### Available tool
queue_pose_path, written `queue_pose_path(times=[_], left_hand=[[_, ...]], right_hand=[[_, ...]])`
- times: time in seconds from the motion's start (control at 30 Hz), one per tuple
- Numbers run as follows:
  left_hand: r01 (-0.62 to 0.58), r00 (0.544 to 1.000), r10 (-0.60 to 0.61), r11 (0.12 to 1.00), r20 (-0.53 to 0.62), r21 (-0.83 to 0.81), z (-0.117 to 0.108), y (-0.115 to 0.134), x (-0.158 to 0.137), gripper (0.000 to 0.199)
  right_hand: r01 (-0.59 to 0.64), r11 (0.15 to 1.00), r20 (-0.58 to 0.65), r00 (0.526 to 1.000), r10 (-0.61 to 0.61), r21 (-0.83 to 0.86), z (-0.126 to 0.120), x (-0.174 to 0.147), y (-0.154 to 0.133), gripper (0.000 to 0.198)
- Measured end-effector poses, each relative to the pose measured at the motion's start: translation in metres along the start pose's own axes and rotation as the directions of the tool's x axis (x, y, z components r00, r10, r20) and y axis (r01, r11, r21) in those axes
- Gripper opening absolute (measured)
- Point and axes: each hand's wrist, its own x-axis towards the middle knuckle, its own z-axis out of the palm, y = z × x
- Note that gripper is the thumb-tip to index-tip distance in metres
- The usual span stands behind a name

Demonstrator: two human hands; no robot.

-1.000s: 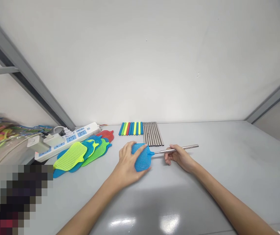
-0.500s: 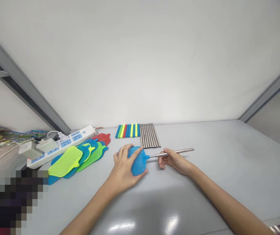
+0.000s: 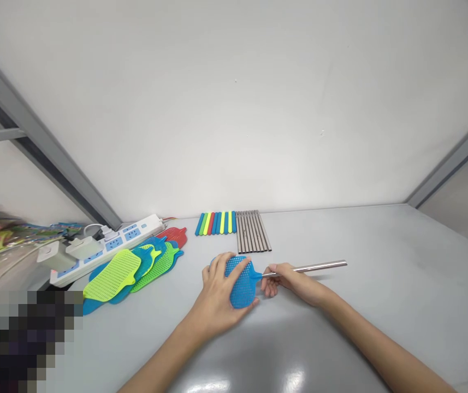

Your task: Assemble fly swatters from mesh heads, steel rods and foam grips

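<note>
My left hand [image 3: 222, 286] is closed around a blue perforated fly swatter head [image 3: 244, 284], its fingers over the top face and thumb along the near edge. A shiny metal rod [image 3: 324, 266] meets the narrow neck of that head and points to the right. My right hand [image 3: 286, 279] grips the rod close to the neck, thumb on top and fingers curled beneath. Beyond my hands lies a row of bare metal rods [image 3: 254, 232], and left of it a row of coloured handle sleeves [image 3: 216, 223] in blue, green, yellow and red.
Overlapping swatter heads, with a yellow one [image 3: 113, 275] on top and a red one [image 3: 175, 236] at the back, lie on the left of the grey table [image 3: 381, 273]. Behind them runs a white power strip [image 3: 106, 251] with plugged-in adapters [image 3: 55, 256]. Plastic-wrapped items [image 3: 8, 240] sit far left.
Both hands have shifted slightly right and nearer with the swatter head and rod. More of the rod now sticks out past my right hand, which is closer to the head's neck.
</note>
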Motion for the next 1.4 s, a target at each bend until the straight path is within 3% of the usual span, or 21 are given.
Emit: queue_pose_path(times=[0.47, 0.7, 0.87, 1.0, 1.1, 1.23, 1.4], left_hand=[[-0.013, 0.999, 0.014, 0.999, -0.04, 0.031, 0.0, -0.003, 0.001, 0.061], [-0.004, 0.999, 0.006, 0.999, -0.045, 0.04, -0.001, -0.005, 0.002, 0.062], [0.002, 0.999, 0.001, 0.999, -0.053, 0.043, -0.003, -0.004, 0.003, 0.064], [0.022, 0.998, -0.019, 0.998, -0.066, 0.05, -0.007, -0.007, 0.004, 0.062], [0.033, 0.997, -0.028, 0.997, -0.067, 0.069, -0.012, -0.012, 0.005, 0.062], [0.032, 0.999, -0.031, 0.998, -0.018, 0.063, -0.02, -0.017, 0.005, 0.062], [-0.001, 1.0, 0.0, 0.997, 0.012, 0.074, -0.027, -0.021, 0.005, 0.063]], right_hand=[[-0.016, 0.996, -0.037, 0.999, 0.013, -0.086, -0.005, 0.003, 0.003, 0.049], [-0.033, 0.999, -0.139, 0.99, 0.031, -0.011, -0.003, 0.003, 0.002, 0.047], [-0.005, 0.999, -0.121, 0.993, 0.011, 0.05, -0.006, 0.001, 0.002, 0.043], [0.028, 0.981, -0.095, 0.995, -0.01, 0.193, -0.012, -0.001, 0.002, 0.045], [0.094, 0.949, -0.197, 0.98, -0.034, 0.302, -0.013, -0.001, 0.003, 0.05], [0.226, 0.93, -0.404, 0.91, -0.096, 0.289, -0.011, 0.001, 0.009, 0.049], [0.17, 0.967, -0.383, 0.92, -0.086, 0.189, -0.01, 0.003, 0.012, 0.047]])
